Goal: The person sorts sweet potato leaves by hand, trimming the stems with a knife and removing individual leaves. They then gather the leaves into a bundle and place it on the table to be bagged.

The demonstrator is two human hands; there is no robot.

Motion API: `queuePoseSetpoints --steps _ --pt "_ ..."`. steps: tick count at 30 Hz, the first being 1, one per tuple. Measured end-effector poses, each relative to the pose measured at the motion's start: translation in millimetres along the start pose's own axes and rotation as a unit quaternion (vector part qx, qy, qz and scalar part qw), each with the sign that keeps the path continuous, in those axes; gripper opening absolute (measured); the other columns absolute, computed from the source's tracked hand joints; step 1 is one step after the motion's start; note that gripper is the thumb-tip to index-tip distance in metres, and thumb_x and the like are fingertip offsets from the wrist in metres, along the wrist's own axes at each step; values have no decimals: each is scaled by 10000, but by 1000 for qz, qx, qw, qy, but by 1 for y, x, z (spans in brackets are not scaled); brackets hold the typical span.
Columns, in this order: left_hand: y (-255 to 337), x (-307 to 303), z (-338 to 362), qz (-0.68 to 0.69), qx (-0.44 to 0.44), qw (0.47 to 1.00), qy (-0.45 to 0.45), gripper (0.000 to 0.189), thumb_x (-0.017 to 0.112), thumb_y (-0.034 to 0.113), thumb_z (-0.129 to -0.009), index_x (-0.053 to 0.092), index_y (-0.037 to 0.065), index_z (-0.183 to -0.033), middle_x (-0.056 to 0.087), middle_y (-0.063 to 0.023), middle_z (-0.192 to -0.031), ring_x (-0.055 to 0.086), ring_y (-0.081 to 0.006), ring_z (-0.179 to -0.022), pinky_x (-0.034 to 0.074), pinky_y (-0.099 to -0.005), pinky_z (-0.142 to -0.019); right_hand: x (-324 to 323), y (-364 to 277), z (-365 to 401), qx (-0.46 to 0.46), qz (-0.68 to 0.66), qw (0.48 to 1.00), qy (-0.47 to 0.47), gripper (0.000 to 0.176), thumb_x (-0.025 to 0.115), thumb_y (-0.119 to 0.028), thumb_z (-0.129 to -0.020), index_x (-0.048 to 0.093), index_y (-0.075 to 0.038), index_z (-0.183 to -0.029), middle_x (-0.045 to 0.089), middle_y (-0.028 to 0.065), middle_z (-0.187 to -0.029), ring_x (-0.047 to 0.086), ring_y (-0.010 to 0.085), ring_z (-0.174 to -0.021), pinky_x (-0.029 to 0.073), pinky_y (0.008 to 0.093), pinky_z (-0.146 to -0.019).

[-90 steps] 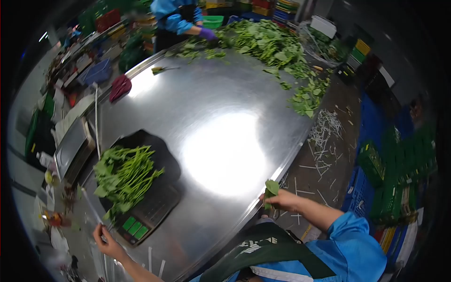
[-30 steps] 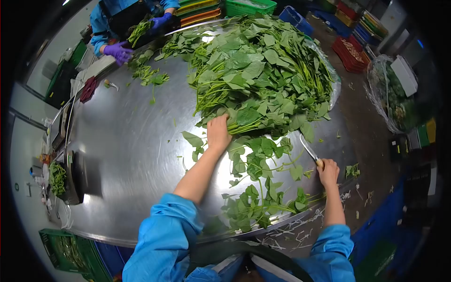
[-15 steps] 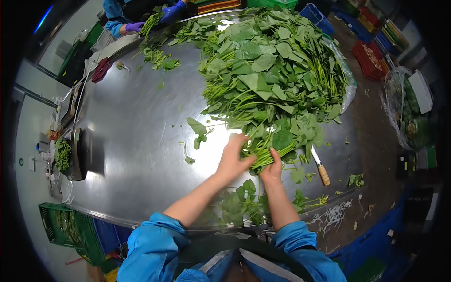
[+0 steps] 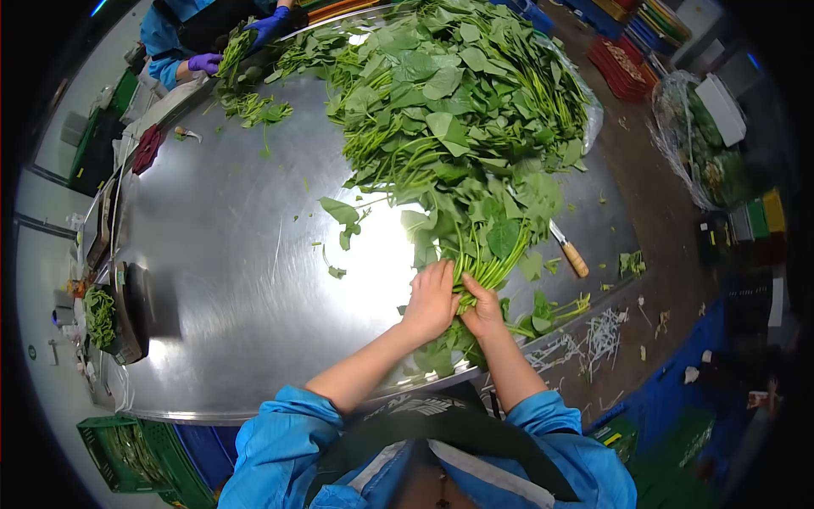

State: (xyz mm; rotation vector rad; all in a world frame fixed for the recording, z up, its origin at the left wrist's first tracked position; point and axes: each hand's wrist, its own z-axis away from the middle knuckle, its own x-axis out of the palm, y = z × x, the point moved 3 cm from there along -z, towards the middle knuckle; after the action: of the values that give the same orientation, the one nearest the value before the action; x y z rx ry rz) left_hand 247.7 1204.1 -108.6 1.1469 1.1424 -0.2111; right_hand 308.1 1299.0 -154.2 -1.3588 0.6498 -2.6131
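Observation:
Both hands meet at the stem ends of a bunch of leafy greens (image 4: pixel 487 246) near the table's front edge. My left hand (image 4: pixel 431 299) has its fingers wrapped over the stems from the left. From the right, my right hand (image 4: pixel 482 307) closes round the same stems, its thumb across them. The bunch's leaves point away from me and touch the large heap of greens (image 4: pixel 449 102). Loose leaves (image 4: pixel 441 355) lie below my hands. A knife (image 4: pixel 570 249) with a wooden handle rests to the right of the bunch.
The metal table (image 4: pixel 229 246) bears a scale (image 4: pixel 130 314) at its left edge. A co-worker's purple-gloved hand (image 4: pixel 204 63) holds greens at the back left. White strips (image 4: pixel 604 339) lie at the right front edge. Red crates (image 4: pixel 623 68) stand beyond the table.
My hands have drawn closer together and nearer to my body, with the stems between them. The bunch now stands more upright in the view. The whole view has shifted slightly.

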Motion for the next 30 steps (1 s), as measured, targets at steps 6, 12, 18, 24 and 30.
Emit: queuePoseSetpoints --steps 6,12,18,24,30 --pt "18 -76 41 59 125 990 -34 521 632 85 -674 444 -23 -1147 463 -185 -1166 427 -348 -1098 363 -406 -884 41 -8 72 -131 205 970 10 341 624 54 -717 524 -2 -1038 590 68 -921 578 154 -802 475 290 -703" --pt "37 -164 92 -179 268 945 60 448 567 158 -699 516 155 -1144 472 -76 -1235 450 -217 -1135 336 -385 -924 95 19 114 -23 335 939 -75 365 636 23 -702 511 21 -1045 582 83 -935 566 154 -856 472 272 -718" --pt "27 -133 112 -204 343 911 -103 523 480 171 -753 373 89 -1258 453 -100 -1209 365 -231 -1203 246 -443 -996 110 61 131 193 509 805 -236 309 650 -14 -678 537 24 -963 599 91 -831 578 151 -762 463 276 -680" --pt "21 -109 110 -139 309 938 -79 472 482 143 -738 422 38 -1194 509 -90 -1026 469 -227 -1036 301 -398 -957 90 56 124 291 450 814 -225 257 625 -7 -707 533 5 -946 601 101 -786 597 167 -707 477 283 -604" --pt "8 -95 75 -62 221 970 -86 264 609 59 -571 564 46 -831 521 -86 -742 514 -239 -804 371 -359 -819 91 4 117 421 250 856 -166 381 502 -280 -855 462 17 -1090 612 128 -820 629 269 -761 517 316 -630"
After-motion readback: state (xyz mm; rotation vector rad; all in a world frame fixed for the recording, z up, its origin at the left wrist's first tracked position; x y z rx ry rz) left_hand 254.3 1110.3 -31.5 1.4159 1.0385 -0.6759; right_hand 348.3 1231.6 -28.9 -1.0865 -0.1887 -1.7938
